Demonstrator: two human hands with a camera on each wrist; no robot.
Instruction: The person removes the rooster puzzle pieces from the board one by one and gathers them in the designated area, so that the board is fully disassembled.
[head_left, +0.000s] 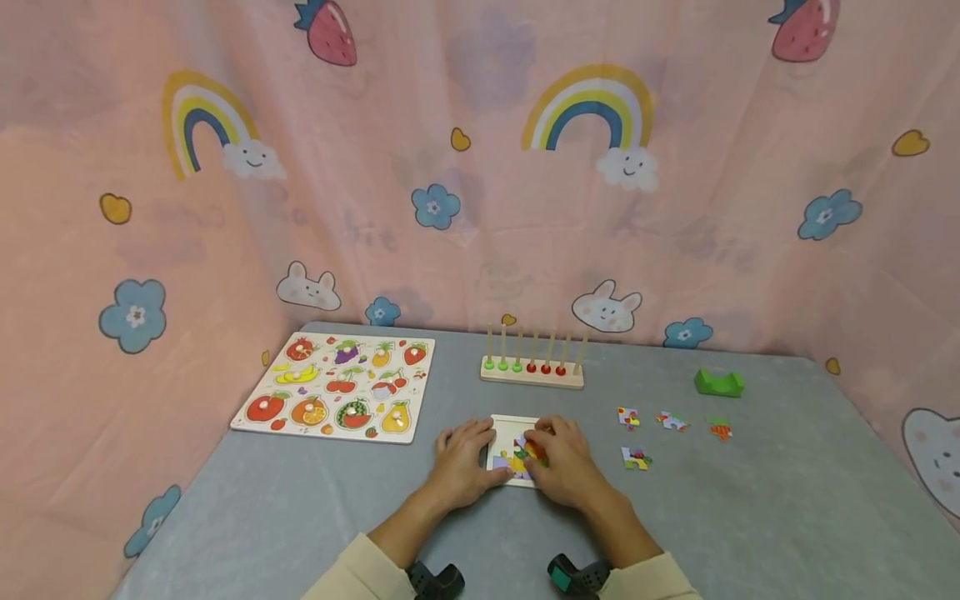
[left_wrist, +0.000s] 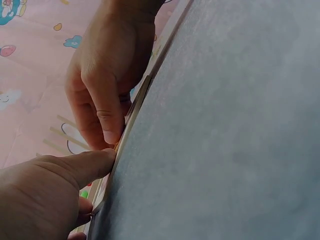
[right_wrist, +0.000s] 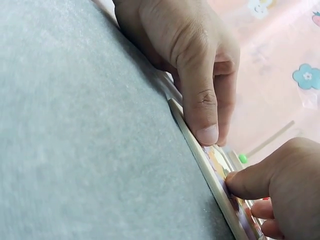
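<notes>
A small wooden puzzle tray (head_left: 504, 423) lies on the table in front of me, with several colourful jigsaw pieces (head_left: 516, 463) set in its lower part. My left hand (head_left: 461, 467) grips the tray's left side, its thumb on the near rim and its fingers along the left edge. Over the tray's right half, my right hand (head_left: 566, 462) pinches an orange puzzle piece (head_left: 536, 452) between thumb and fingertips, low against the tray. That hand hides much of the piece and the right rim. In the right wrist view, the right thumb (right_wrist: 245, 183) is down at the pieces.
Loose jigsaw pieces (head_left: 636, 458) lie right of the tray, and a green curved block (head_left: 719, 383) stands behind them. A peg stand with green and red beads (head_left: 532, 377) is behind the tray. A fruit puzzle board (head_left: 318, 410) lies at the back left, before a patterned curtain (head_left: 487, 250).
</notes>
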